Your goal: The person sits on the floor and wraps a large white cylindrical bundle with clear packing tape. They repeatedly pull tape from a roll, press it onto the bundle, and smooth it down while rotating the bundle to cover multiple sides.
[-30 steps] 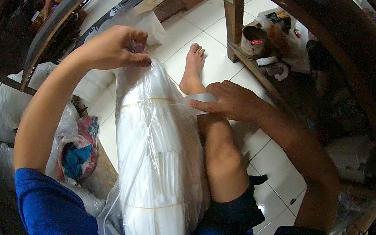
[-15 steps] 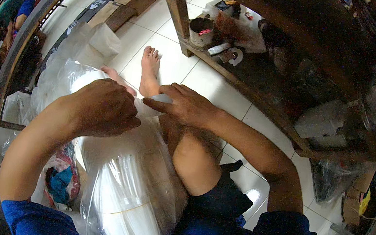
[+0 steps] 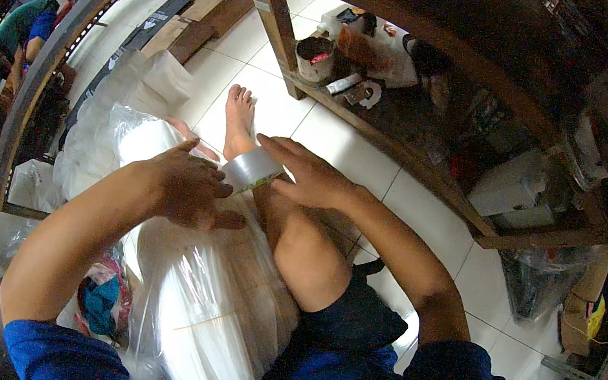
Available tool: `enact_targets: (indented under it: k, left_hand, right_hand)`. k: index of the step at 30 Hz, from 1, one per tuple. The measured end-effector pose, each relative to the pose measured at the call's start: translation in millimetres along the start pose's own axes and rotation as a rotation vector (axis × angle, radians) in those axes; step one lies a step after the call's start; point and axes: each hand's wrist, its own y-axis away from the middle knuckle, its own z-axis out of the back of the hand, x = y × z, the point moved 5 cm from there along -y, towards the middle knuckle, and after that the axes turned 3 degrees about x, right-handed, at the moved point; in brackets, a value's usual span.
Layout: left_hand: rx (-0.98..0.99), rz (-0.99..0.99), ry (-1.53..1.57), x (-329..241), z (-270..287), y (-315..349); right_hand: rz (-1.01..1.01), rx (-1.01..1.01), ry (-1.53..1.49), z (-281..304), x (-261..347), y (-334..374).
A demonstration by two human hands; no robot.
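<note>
The right hand [image 3: 310, 177] is clamped on a tape roll [image 3: 250, 169], held near the clear bag's [image 3: 264, 291] far right edge; over the bag, the left hand [image 3: 189, 186] is spread, fingers apart, any contact unclear. Inside the bag, white strips [image 3: 202, 357] are bound by a yellow band [image 3: 200, 321].

Tape roll [image 3: 248, 170] in right grip [image 3: 315, 179]

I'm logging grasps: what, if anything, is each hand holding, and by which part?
The right hand holds the tape roll by its right side. The left hand, fingers spread over the wrapped bundle, shows no grip.
</note>
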Motion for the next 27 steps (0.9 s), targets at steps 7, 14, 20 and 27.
enact_targets:
  k: [7, 14, 20, 27]
  left_hand:
    - [0.092, -0.095, 0.072, 78.3, 10.9, -84.7]
    - [0.168, -0.011, 0.537, 91.1, -3.0, -118.0]
    - [0.166, -0.045, 0.677, 88.6, -12.7, -112.4]
    - [0.159, -0.089, 0.735, 86.9, -0.8, -115.9]
  right_hand:
    - [-0.249, -0.227, 0.228, 81.5, -77.7, -25.6]
    - [-0.074, -0.169, 0.753, 92.3, -189.9, -47.1]
    - [-0.14, 0.177, 1.035, 62.1, -217.3, -54.1]
    - [-0.445, -0.113, 0.32, 100.6, -213.7, -48.5]
